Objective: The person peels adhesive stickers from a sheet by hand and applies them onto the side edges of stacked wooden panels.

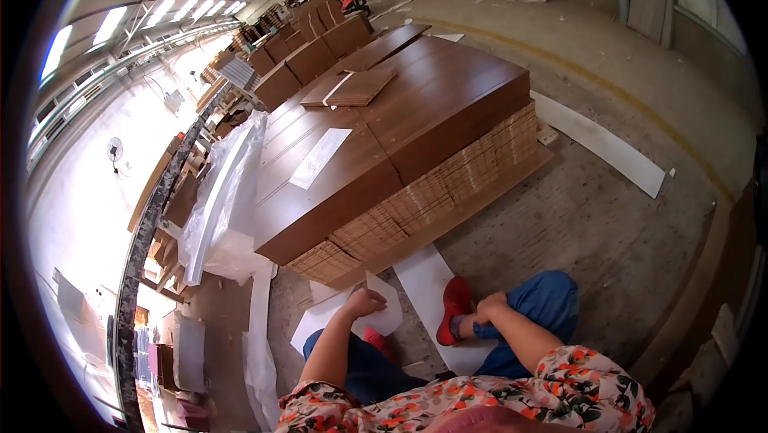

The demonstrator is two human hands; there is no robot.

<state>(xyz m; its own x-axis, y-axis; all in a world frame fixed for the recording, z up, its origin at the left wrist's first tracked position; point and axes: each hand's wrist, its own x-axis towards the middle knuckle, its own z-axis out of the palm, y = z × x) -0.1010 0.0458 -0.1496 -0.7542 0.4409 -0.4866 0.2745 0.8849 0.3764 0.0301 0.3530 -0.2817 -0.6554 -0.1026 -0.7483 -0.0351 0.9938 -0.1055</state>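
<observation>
Concrete floor [528,229]; beyond the grip, one brown panel stack [456,81]. Our left hand [366,303]: loosely curled at a white sheet [390,319], pinch uncertain. Our right hand [491,305]: half-curled beside a red shoe [454,309], hold unclear. We judge light handling best against creasing.

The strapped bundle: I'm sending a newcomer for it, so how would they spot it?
Find the large brown stack in mid-view. On top, beyond the pale sheet, lies a small brown bundle. Unlike the long brown panel just behind, it has a white band across it.
</observation>
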